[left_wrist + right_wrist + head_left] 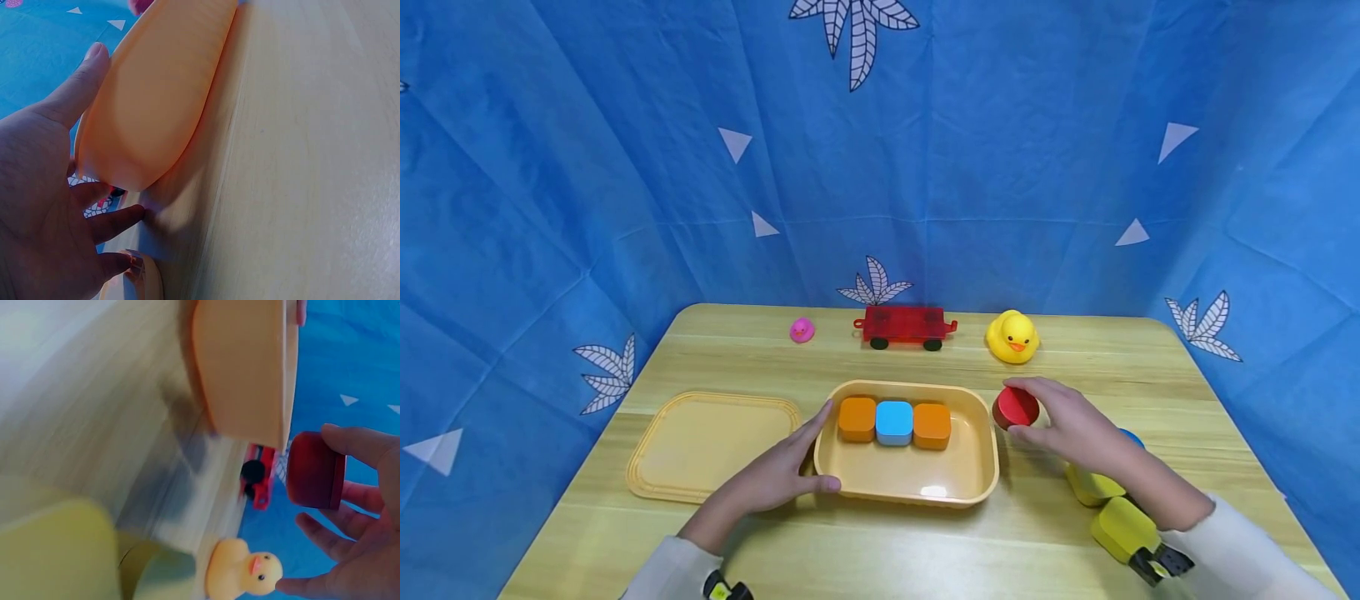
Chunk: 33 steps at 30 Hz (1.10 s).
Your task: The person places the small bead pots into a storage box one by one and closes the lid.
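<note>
My left hand [775, 471] rests against the left end of a pale orange plastic box [910, 496], thumb at the front corner and forefinger at the back. In the left wrist view, the thumb lies along the box wall [150, 94] while the other fingers spread below it. Inside the box, a blue block [894, 422] sits between two orange blocks, a left one [857, 418] and a right one [932, 426]. Just right of the box, my right hand [1071, 421] pinches a small red rounded block [312, 470] between thumb and fingers, held above the table.
A matching lid [711, 442] lies left of the box. Along the back stand a small pink duck [802, 331], a red toy wagon [904, 325] and a yellow duck [1012, 337]. Yellow blocks [1123, 529] and a partly hidden blue piece [1132, 437] lie under the right forearm.
</note>
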Each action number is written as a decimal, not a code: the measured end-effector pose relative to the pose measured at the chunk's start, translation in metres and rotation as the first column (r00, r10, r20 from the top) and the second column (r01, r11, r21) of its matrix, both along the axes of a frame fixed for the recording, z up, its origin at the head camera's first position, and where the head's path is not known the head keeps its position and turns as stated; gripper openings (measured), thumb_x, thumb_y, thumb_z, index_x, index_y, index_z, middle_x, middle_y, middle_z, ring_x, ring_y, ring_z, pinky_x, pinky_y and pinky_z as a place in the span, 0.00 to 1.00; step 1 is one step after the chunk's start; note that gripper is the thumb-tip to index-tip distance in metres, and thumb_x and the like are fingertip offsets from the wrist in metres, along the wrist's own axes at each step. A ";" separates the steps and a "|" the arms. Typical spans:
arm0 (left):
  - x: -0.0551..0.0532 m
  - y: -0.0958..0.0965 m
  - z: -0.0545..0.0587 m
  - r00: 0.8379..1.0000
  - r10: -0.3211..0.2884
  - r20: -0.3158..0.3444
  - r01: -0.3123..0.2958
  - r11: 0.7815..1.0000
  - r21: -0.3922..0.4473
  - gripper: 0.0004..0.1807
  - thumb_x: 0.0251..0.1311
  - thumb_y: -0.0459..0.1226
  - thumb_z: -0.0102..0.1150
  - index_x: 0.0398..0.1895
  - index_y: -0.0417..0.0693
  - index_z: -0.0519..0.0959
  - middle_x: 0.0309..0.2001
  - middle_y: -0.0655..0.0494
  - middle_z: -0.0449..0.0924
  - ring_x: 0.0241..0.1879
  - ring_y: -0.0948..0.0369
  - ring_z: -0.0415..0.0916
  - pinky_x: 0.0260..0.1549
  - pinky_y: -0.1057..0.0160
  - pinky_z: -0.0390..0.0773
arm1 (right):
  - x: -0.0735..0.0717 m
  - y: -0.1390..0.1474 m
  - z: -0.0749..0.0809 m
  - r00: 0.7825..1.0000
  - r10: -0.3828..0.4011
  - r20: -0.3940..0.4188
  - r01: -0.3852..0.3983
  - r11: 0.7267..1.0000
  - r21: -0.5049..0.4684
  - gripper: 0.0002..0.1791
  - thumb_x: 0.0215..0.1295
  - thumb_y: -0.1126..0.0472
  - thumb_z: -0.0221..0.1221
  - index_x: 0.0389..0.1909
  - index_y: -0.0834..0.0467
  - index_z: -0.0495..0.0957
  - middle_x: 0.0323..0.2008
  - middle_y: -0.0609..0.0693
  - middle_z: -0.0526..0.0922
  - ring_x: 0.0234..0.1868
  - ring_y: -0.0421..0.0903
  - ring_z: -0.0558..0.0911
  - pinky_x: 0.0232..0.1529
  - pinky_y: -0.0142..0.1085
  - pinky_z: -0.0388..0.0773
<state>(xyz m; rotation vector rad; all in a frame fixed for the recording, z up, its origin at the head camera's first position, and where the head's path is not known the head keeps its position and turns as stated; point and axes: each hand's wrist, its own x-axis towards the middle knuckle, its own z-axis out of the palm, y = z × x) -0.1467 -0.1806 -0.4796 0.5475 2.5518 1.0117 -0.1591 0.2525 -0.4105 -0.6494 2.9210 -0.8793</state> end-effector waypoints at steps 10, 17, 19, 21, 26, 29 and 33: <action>0.001 0.002 0.003 1.000 0.002 0.001 -0.002 1.000 0.005 0.62 0.60 0.57 0.70 0.85 0.67 0.34 0.84 0.59 0.41 0.81 0.49 0.48 0.77 0.43 0.54 | -0.007 -0.026 -0.006 0.998 0.064 -0.010 -0.064 0.997 -0.037 0.34 0.62 0.58 0.73 0.68 0.60 0.75 0.61 0.58 0.80 0.58 0.56 0.78 0.55 0.53 0.81; 0.001 0.001 0.002 1.000 0.002 0.002 -0.002 1.000 0.010 0.62 0.60 0.57 0.70 0.84 0.69 0.34 0.84 0.59 0.40 0.81 0.49 0.48 0.77 0.43 0.54 | -0.012 -0.039 -0.018 0.996 0.091 -0.006 -0.092 0.995 -0.040 0.33 0.62 0.58 0.73 0.67 0.60 0.76 0.62 0.59 0.80 0.62 0.60 0.76 0.62 0.58 0.76; 0.001 0.001 0.003 1.000 0.002 0.002 -0.002 1.000 0.011 0.62 0.60 0.57 0.70 0.84 0.69 0.34 0.84 0.59 0.40 0.81 0.49 0.48 0.77 0.43 0.54 | -0.014 -0.042 -0.021 0.995 0.096 -0.003 -0.096 0.995 -0.033 0.34 0.61 0.58 0.74 0.67 0.60 0.76 0.63 0.59 0.80 0.63 0.62 0.76 0.63 0.59 0.75; 0.001 0.001 0.002 1.000 0.002 0.003 -0.002 1.000 0.010 0.62 0.60 0.57 0.70 0.84 0.69 0.34 0.84 0.59 0.40 0.81 0.49 0.48 0.77 0.43 0.54 | -0.015 -0.044 -0.023 0.994 0.108 -0.010 -0.108 0.994 -0.019 0.34 0.61 0.58 0.74 0.67 0.60 0.76 0.63 0.60 0.80 0.63 0.63 0.76 0.64 0.61 0.74; 0.001 0.001 0.001 1.000 -0.002 0.005 0.002 1.000 0.010 0.63 0.60 0.58 0.70 0.84 0.69 0.33 0.84 0.59 0.40 0.81 0.49 0.48 0.77 0.43 0.53 | -0.018 -0.047 -0.029 0.994 0.112 -0.018 -0.112 0.994 0.008 0.32 0.61 0.59 0.73 0.66 0.61 0.76 0.62 0.61 0.80 0.63 0.64 0.76 0.64 0.61 0.73; 0.000 0.000 0.000 1.000 -0.004 0.003 0.004 1.000 0.010 0.63 0.60 0.59 0.70 0.84 0.69 0.33 0.84 0.59 0.40 0.81 0.49 0.48 0.77 0.43 0.54 | -0.019 -0.048 -0.029 0.995 0.102 -0.008 -0.102 0.995 0.005 0.32 0.61 0.59 0.73 0.66 0.60 0.76 0.63 0.61 0.80 0.64 0.65 0.76 0.64 0.61 0.73; 0.000 0.000 0.000 1.000 -0.003 0.005 0.003 1.000 0.007 0.62 0.59 0.59 0.70 0.84 0.70 0.33 0.84 0.59 0.41 0.81 0.49 0.48 0.77 0.43 0.54 | -0.019 -0.050 -0.033 0.994 0.108 0.007 -0.108 0.994 0.003 0.32 0.59 0.61 0.74 0.65 0.61 0.77 0.61 0.61 0.80 0.62 0.63 0.76 0.62 0.59 0.75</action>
